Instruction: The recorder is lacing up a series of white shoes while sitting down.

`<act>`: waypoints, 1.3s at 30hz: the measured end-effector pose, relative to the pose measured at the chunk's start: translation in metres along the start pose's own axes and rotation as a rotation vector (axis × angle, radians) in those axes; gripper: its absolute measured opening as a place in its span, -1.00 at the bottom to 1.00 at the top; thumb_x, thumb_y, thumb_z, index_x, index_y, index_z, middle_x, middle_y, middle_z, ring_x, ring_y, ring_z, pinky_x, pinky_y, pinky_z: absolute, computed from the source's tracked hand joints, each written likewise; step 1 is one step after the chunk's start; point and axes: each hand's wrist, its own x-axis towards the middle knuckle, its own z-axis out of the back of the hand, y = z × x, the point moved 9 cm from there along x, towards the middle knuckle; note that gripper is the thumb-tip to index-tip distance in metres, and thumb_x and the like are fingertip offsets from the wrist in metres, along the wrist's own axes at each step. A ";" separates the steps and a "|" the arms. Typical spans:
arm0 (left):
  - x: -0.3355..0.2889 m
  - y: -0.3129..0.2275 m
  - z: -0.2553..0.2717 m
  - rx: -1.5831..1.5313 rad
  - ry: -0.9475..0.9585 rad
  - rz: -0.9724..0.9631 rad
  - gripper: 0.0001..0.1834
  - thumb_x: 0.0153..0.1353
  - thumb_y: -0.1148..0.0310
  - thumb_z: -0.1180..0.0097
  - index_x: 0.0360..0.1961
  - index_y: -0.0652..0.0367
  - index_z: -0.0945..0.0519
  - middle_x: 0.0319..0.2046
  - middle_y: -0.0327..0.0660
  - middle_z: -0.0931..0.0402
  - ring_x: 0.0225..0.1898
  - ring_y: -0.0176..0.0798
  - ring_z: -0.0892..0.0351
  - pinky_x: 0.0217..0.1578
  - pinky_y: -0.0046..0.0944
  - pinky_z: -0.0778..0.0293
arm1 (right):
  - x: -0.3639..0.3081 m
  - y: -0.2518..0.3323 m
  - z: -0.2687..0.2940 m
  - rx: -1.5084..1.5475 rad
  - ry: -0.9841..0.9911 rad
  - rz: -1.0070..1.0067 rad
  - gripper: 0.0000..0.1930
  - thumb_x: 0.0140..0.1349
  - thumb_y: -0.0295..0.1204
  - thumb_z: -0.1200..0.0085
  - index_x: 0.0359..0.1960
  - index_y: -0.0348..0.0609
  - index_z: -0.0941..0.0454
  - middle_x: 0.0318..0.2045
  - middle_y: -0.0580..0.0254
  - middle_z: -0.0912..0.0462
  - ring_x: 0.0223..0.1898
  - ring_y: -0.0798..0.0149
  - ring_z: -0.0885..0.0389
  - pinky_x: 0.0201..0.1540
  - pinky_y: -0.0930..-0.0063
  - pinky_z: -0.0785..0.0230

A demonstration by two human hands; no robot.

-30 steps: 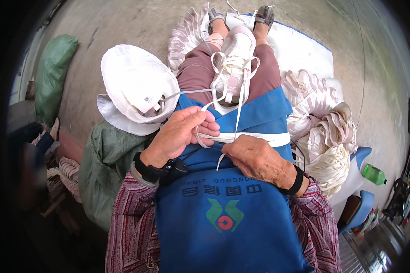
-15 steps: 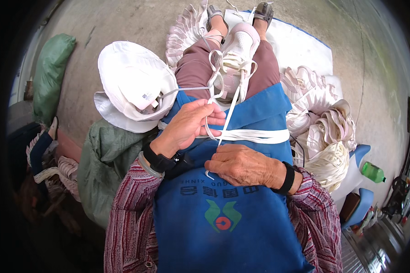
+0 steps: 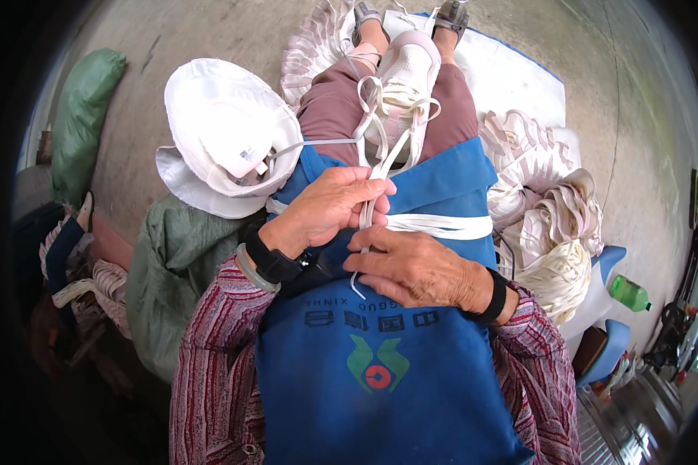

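A white and pale pink shoe (image 3: 412,66), its sole not visible, lies between my knees with the toe pointing away. White shoelaces (image 3: 381,169) run from its eyelets toward me. My left hand (image 3: 326,208) pinches the lace strands together between thumb and fingers. Just below it, my right hand (image 3: 423,267) is closed on the same laces nearer their ends, and a loose tip hangs over my blue apron (image 3: 318,364). Beside my hands, a flat bundle of white laces (image 3: 446,226) lies across my lap.
At left stand a white cloth-lined container (image 3: 202,116) and a green sack (image 3: 163,287); another green sack (image 3: 89,116) lies farther off. Stacked shoe uppers (image 3: 527,155) and a hank of cream laces (image 3: 562,279) sit at right, near a green bottle (image 3: 630,294).
The lace strands have been drawn together into my left hand's pinch, where before they hung apart. My right hand has moved slightly up, closer to the left.
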 end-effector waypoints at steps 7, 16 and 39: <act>-0.004 -0.021 0.015 0.049 -0.122 -0.085 -0.66 0.27 0.23 -0.10 -0.11 0.31 -0.49 -0.37 -0.21 -0.50 -0.39 -0.32 -0.58 -0.29 -0.25 -0.62 | -0.012 -0.081 0.078 -0.349 -0.489 -0.435 -0.76 0.09 -0.53 -0.10 -0.19 -0.25 -0.39 -0.32 -0.03 -0.44 -0.36 -0.11 -0.54 -0.37 0.16 -0.43; -0.007 -0.002 0.018 0.129 -0.148 -0.019 -0.65 0.32 0.19 0.00 -0.20 0.35 -0.52 -0.46 -0.16 -0.53 -0.47 -0.29 -0.62 -0.41 -0.31 -0.63 | -0.002 -0.139 0.099 -0.472 -0.651 -0.479 -0.77 0.05 -0.52 -0.15 -0.31 -0.26 -0.36 -0.42 -0.02 -0.46 -0.39 -0.04 -0.50 -0.34 0.19 -0.36; -0.025 -0.004 -0.007 0.384 -0.049 -0.065 -0.67 0.36 0.18 0.06 -0.27 0.27 -0.55 -0.66 -0.45 -0.22 -0.69 -0.64 -0.06 -0.75 -0.58 0.03 | -0.001 -0.155 0.112 -0.360 -0.636 -0.498 -0.83 0.09 -0.51 -0.06 -0.36 -0.35 -0.36 -0.42 -0.19 -0.52 -0.35 -0.19 -0.53 -0.27 0.10 -0.37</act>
